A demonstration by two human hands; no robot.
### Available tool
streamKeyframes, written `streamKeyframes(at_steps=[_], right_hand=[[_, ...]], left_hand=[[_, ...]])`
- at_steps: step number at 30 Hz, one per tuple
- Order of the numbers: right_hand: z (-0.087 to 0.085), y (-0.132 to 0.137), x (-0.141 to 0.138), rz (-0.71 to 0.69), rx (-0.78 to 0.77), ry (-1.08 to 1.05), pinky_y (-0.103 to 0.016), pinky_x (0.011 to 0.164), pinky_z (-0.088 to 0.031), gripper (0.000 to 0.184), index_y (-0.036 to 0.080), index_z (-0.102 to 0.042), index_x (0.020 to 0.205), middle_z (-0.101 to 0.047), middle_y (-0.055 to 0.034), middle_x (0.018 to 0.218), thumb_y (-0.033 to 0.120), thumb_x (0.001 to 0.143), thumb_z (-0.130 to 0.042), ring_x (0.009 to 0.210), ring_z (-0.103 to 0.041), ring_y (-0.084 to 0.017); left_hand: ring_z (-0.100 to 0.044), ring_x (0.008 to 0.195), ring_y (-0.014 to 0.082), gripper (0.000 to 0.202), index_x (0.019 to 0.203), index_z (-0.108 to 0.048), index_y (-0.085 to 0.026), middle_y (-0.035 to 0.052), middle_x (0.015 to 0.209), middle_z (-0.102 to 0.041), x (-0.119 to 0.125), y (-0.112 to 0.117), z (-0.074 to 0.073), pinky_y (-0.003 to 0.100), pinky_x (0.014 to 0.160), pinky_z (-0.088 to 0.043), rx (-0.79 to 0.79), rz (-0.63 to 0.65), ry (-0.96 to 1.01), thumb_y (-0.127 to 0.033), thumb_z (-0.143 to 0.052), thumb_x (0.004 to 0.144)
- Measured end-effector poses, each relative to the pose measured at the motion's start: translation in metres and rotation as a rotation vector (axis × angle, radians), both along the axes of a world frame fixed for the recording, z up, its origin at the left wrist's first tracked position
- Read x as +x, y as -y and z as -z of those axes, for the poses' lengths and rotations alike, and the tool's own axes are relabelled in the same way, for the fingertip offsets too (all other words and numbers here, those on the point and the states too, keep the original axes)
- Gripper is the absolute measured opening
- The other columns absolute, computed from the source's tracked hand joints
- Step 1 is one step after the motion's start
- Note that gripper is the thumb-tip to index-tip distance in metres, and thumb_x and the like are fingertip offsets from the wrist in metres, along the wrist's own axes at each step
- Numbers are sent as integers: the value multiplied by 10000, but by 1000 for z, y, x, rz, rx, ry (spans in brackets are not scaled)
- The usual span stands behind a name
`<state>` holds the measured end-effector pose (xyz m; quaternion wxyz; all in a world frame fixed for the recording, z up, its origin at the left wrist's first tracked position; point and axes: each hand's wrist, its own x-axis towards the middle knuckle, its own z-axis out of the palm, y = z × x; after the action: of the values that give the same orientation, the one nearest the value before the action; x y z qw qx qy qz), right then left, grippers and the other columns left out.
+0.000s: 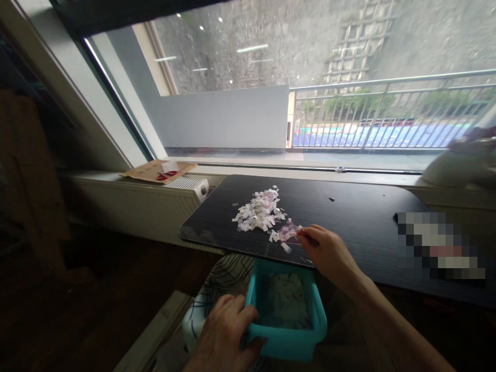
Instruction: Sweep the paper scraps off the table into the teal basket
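Where the tabletop point(368, 227) ends, turquoise bin point(290, 343), paper scraps point(287, 294) inside

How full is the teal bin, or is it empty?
Partly filled: pale paper scraps lie inside the teal bin, below its rim. How deep they go, I cannot tell.
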<state>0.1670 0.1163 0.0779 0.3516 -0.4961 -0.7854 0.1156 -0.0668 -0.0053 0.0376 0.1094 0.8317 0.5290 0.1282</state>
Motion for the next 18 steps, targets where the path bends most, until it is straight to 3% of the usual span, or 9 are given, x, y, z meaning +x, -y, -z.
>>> streamKeyframes(at_steps=[11, 18], right_hand=[[-7, 1, 5, 3, 21, 126, -235, 556, -357, 232, 177, -648, 785, -587, -14, 717, 286, 875, -465, 604, -539, -127], [-5, -4, 9, -16, 18, 113, -238, 568, -386, 257, 185, -669, 856, -618, -24, 746, 318, 880, -451, 611, -554, -135]], left_hand=[[-478, 815, 222, 192, 778, -546, -199, 11, 820, -528, 11, 2, -9, 369, 771, -368, -27, -62, 50, -184, -716, 690], [-476, 785, 215, 220, 746, -532, -199, 7, 794, -523, 10, 2, -1, 363, 755, -366, -21, -58, 33, -220, -734, 662]])
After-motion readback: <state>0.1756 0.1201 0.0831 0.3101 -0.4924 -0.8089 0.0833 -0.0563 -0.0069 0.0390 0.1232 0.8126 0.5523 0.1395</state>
